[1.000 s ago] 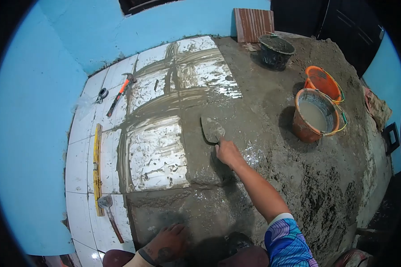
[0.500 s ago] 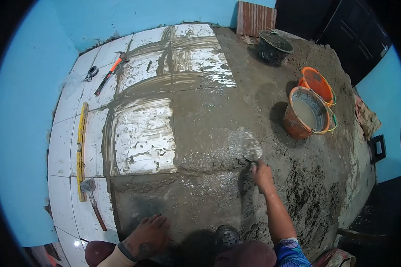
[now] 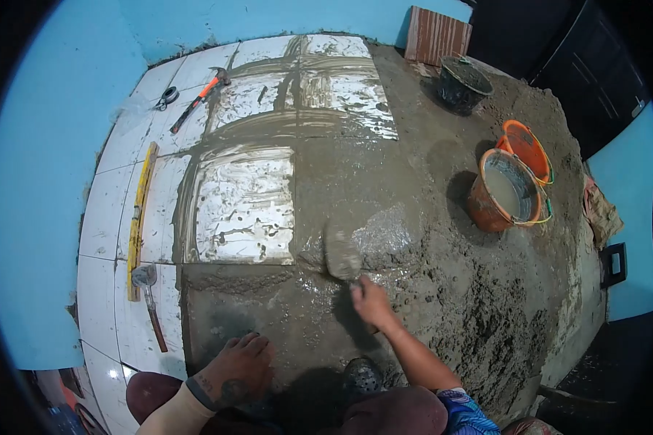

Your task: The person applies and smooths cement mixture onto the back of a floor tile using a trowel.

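The trowel (image 3: 341, 255) lies blade-down on the wet mortar bed (image 3: 355, 188), just right of the smeared tile (image 3: 243, 206) and at the near edge of a paler, freshly smoothed patch. The right hand (image 3: 371, 301) grips its handle with the fingers wrapped tight around it, the arm reaching out from the lower middle of the view. The left hand (image 3: 232, 373) rests flat on the mortar near the body, fingers spread and holding nothing, apparently as a prop. To do this spreading well, the blade should likely stay at a low angle with even pressure, so the surface comes level with the tile edge instead of ridging against it; the rough, lumpy mortar to the right looks as if it needs the same passes. Weight on the propping hand should stay light, since it can dent the soft bed. Further out, a yellow level (image 3: 141, 217) and a mallet (image 3: 149, 301) lie on the clean white tiles at the left, a hammer (image 3: 199, 100) sits near the blue wall, and two orange buckets (image 3: 511, 185) and a black bucket (image 3: 463, 83) stand on the right.
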A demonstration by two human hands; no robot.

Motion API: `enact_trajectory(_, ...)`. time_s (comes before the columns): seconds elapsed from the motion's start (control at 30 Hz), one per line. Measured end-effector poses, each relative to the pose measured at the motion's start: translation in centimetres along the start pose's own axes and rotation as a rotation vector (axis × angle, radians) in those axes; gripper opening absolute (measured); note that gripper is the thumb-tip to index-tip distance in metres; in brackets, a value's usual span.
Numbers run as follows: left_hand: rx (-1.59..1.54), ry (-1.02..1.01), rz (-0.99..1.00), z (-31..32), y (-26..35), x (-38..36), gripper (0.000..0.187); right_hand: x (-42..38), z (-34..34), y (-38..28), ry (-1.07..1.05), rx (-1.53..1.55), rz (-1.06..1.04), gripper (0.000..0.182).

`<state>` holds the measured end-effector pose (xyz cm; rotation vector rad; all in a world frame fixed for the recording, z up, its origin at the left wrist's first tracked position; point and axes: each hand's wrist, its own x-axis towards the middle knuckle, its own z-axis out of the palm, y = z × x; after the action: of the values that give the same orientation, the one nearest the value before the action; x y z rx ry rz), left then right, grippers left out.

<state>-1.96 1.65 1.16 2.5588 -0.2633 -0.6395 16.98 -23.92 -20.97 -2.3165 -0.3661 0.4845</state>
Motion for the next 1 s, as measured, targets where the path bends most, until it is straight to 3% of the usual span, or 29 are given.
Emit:
enact_trajectory(0.13, 0.005, -0.048, -0.037, -0.5, 0.7, 0.3, 0.049, -2.5, -0.6, -4.9, -0.148, -0.042, 0.003, 0.034)
enact_trajectory(0.27, 0.016, -0.042, -0.061, -0.5, 0.7, 0.0, 0.049, -1.9, -2.5, -2.6, -0.217, -0.309, 0.077, 0.040)
enact_trajectory(0.33, 0.034, -0.048, -0.080, -0.8, 0.5, -0.5, 0.049, -1.8, -4.3, 0.0, -0.106, -0.370, 0.140, 0.036)
enact_trajectory(0.4, 0.031, -0.057, -0.083, -0.8, 0.3, -0.6, 0.049, -2.1, -5.9, 3.8, 0.134, -0.381, 0.110, 0.025)
enact_trajectory(0.5, -0.010, -0.041, -0.059, -0.4, 0.0, -0.2, 0.046, -2.0, -7.8, 4.8, 0.170, -0.347, 0.179, 0.026)
enact_trajectory(0.6, 0.006, -0.152, -0.043, -1.3, 0.6, 1.3, 0.042, -1.5, -5.0, 0.8, 0.138, -0.260, 0.136, 0.027)
enact_trajectory(0.7, 0.010, -0.066, 0.036, -0.4, 0.5, 1.7, 0.039, -1.2, -0.9, -4.3, -0.063, -0.100, 0.054, 0.034)
enact_trajectory(0.83, -0.021, -0.067, 0.012, -0.3, 1.0, 1.3, 0.041, -1.2, 4.0, -5.9, -0.064, -0.027, -0.074, 0.035)
enact_trajectory(1.0, -0.017, -0.060, -0.022, 0.1, 0.4, 0.5, 0.039, -0.9, 4.7, -7.3, -0.161, -0.032, -0.050, 0.043)
